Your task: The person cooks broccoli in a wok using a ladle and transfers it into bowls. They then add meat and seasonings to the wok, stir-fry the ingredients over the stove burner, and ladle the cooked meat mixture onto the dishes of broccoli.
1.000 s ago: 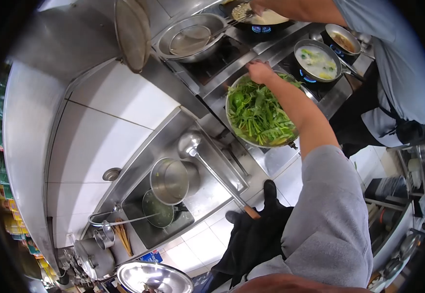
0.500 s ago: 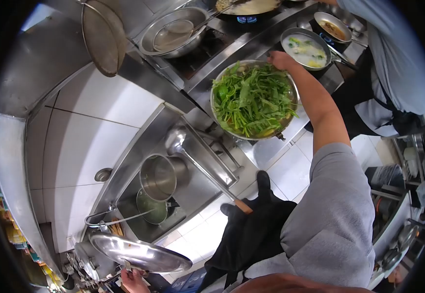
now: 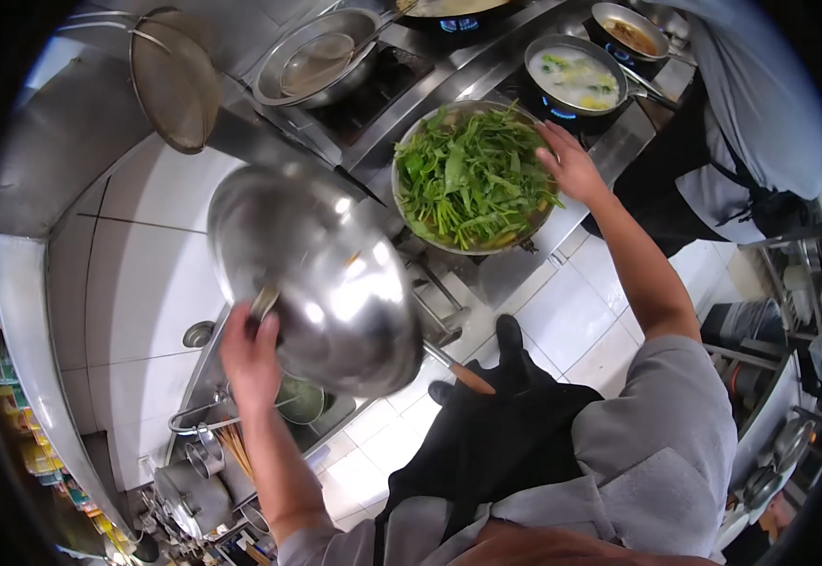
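My left hand [image 3: 249,354] grips the handle of a large shiny metal lid [image 3: 335,274], tilted and held up over the sink area. At the stove's front edge stands a wide pan [image 3: 472,252], heaped with chopped leafy greens [image 3: 472,174]. Beside its right rim, my right hand [image 3: 571,165] has its fingers stretched out; whether they touch the rim or the leaves I cannot tell. Most of a ladle is behind the lid; its wooden handle [image 3: 472,379] sticks out below.
A frying pan of whitish liquid [image 3: 576,80] sits over a lit burner, near another person's sleeve [image 3: 760,104]. A metal basin [image 3: 269,80] holds a strainer [image 3: 317,64]. A large round sieve [image 3: 173,85] hangs at upper left. A green pot [image 3: 302,401] stands in the sink.
My left hand has raised the lid from the lower left up toward the pan. My right hand's fingers have opened from the pan's far rim and shifted to its right side.
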{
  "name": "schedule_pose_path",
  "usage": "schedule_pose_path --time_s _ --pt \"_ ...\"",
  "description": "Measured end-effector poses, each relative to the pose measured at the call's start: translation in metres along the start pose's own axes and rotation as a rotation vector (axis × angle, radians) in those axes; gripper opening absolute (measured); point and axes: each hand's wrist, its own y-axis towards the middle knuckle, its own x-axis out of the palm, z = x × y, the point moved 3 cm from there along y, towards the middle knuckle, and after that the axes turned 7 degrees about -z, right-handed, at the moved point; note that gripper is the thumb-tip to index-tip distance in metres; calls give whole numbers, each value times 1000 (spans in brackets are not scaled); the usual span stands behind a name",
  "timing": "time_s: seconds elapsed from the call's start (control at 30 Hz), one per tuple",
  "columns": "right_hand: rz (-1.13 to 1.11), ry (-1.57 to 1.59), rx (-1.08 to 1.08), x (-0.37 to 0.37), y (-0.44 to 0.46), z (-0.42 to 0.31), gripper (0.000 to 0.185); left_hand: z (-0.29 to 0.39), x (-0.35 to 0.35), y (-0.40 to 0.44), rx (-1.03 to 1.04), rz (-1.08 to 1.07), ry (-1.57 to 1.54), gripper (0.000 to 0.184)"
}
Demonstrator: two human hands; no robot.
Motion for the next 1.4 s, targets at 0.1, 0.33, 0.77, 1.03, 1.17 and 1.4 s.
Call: schedule_pose_path --time_s 0.1,0.33,0.77,1.03,1.17,1.4 --pt "9 58 43 -20 -53 2 52 25 61 70 114 -69 24 29" --pt "-91 81 187 -5 -167 38 52 28 228 209 235 -239 178 35" --pt "-374 157 430 17 -294 44 51 65 353 227 246 -468 400 40" --pt "-229 256 462 19 -277 52 46 102 353 207 263 -437 473 42" --pt "61 482 396 29 -197 66 48 91 340 226 286 -280 348 48" --pt "151 524 384 37 -65 52 31 81 299 231 275 -183 212 46"
